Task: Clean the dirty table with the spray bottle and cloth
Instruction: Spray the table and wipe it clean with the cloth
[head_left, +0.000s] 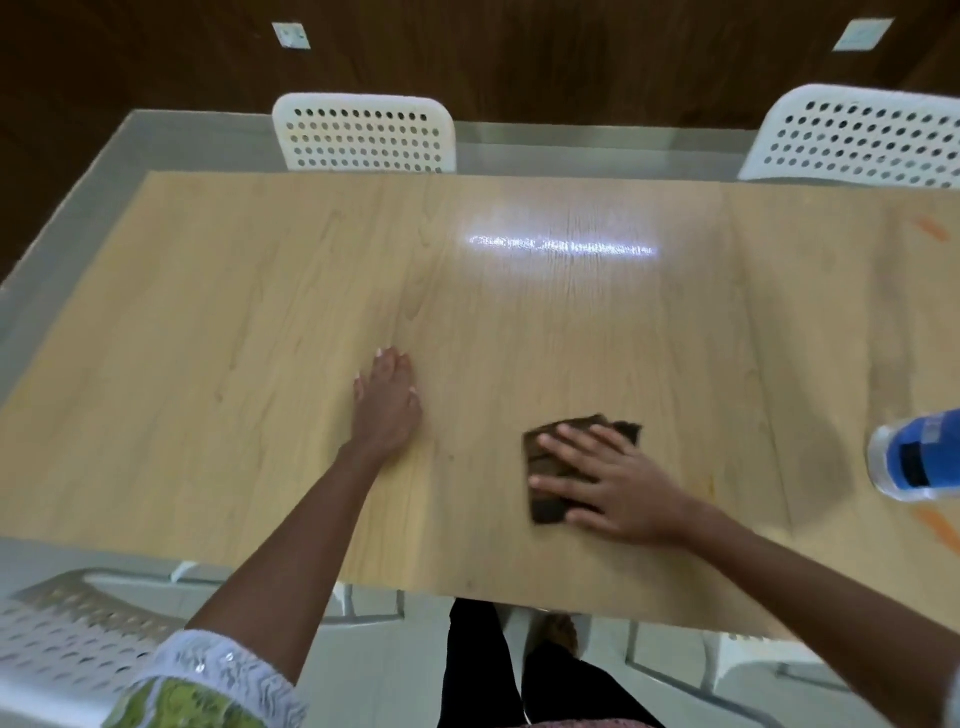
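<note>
**Operator:** Head view, looking down at a long table (260, 291) of pale wood-grain laminate, smooth enough to mirror a ceiling light as a white streak at centre. My right hand (613, 480) lies flat with fingers spread on a dark brown cloth (548, 467), folded into a rough square, near the front edge, right of centre. I judge the open palm is there to spread pressure for wiping.

**Listener:** And the other hand?

**Operator:** My left hand (387, 400) rests palm down on bare wood, fingers straight and close together, left of the cloth and apart from it. It holds nothing; probably a brace while I lean.

**Listener:** Where is the spray bottle?

**Operator:** The spray bottle (917, 457) sits at the right edge, clear plastic with a blue label, blurred, well apart from the cloth. Orange smears (930, 228) mark the wood beyond and in front of it, so that end looks uncleaned. White perforated chairs (363, 135) stand along the far side.
</note>
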